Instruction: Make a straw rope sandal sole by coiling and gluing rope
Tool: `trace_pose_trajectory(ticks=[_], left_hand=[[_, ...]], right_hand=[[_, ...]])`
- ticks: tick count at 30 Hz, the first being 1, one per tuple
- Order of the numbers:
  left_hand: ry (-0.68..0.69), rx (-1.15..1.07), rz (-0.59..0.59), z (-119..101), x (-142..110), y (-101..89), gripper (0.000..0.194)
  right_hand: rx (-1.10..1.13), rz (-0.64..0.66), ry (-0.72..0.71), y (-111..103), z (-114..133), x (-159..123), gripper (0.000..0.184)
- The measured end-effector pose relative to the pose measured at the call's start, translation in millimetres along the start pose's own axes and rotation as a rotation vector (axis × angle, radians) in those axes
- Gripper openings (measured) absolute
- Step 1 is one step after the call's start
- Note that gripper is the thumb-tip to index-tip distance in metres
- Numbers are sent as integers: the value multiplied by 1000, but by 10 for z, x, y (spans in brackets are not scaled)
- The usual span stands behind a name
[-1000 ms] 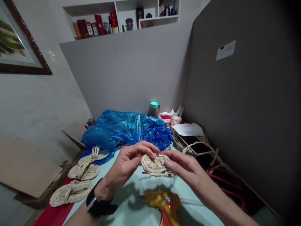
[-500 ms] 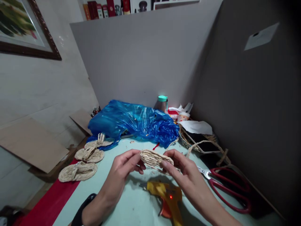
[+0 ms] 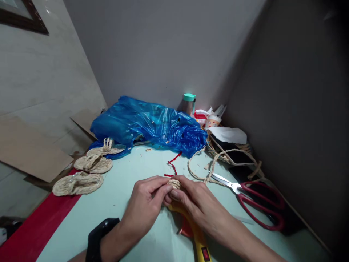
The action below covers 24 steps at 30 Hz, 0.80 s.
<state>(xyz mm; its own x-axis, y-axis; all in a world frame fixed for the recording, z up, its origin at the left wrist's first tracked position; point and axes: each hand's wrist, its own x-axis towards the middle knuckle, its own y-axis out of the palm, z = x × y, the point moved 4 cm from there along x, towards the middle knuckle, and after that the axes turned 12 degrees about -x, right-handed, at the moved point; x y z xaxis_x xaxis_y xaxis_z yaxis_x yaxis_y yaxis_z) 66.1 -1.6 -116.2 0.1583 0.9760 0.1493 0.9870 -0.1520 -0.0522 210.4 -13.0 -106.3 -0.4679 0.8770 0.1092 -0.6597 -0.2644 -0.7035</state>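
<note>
Both hands meet over the middle of the pale green tabletop (image 3: 120,189), toward its near edge, with a small straw coil (image 3: 174,184) between them. The left hand (image 3: 144,200) pinches the coil's left side between thumb and fingers; the right hand (image 3: 201,200) has its grip pressed on the other side, its thumb against the near face. The fingers hide most of the coil, so only a ridged patch shows. A black band (image 3: 94,242) circles the left wrist. Just under the hands lies a yellow glue gun (image 3: 201,242), its handle pointing to the near edge and its nose covered; whether a hand touches it, I cannot tell. Beyond the fingertips a crooked red cord (image 3: 172,165) runs toward the far edge. To the right, scissors (image 3: 236,186) lie with their red handles toward the right edge and their blades pointing left, near a looped straw cord (image 3: 212,168). Along the left edge, three straw sandals (image 3: 77,183) form a row, the nearest partly over a red cloth (image 3: 49,214). A crumpled blue bag (image 3: 147,123) fills much of the far edge. Near the far right corner stand a bottle (image 3: 188,105) with a teal lid and a paper cup (image 3: 212,122), behind a white sheet (image 3: 227,134).
</note>
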Motion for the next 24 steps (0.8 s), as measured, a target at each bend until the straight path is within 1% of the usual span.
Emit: trace_pose_trajectory(ticks=[4, 10, 12, 14, 16, 17, 20, 22, 24], left_hand=[[73, 67, -41, -11, -41, 13, 19], [144, 114, -75, 23, -53, 34, 20], [142, 105, -67, 35, -25, 36, 20], [135, 91, -44, 12, 1, 46, 23], [113, 65, -8, -37, 13, 73, 29], [92, 37, 9, -61, 13, 91, 31], [-34, -153, 45, -80, 12, 134, 40], [-119, -305, 22, -52, 34, 117, 49], [-145, -351, -45, -25, 89, 47, 54]], right_hand=[[63, -6, -16, 51, 2, -2, 20], [117, -78, 39, 110, -50, 3, 19], [129, -124, 67, 96, -73, 5, 21], [142, -190, 106, 63, -99, 1, 29], [176, -256, 137, 29, -121, -3, 37], [201, -278, 142, 16, -130, -1, 38], [286, -344, 139, -19, -168, 21, 29], [352, -410, 146, -59, -221, 41, 24], [451, -470, 152, -111, -283, 61, 26]])
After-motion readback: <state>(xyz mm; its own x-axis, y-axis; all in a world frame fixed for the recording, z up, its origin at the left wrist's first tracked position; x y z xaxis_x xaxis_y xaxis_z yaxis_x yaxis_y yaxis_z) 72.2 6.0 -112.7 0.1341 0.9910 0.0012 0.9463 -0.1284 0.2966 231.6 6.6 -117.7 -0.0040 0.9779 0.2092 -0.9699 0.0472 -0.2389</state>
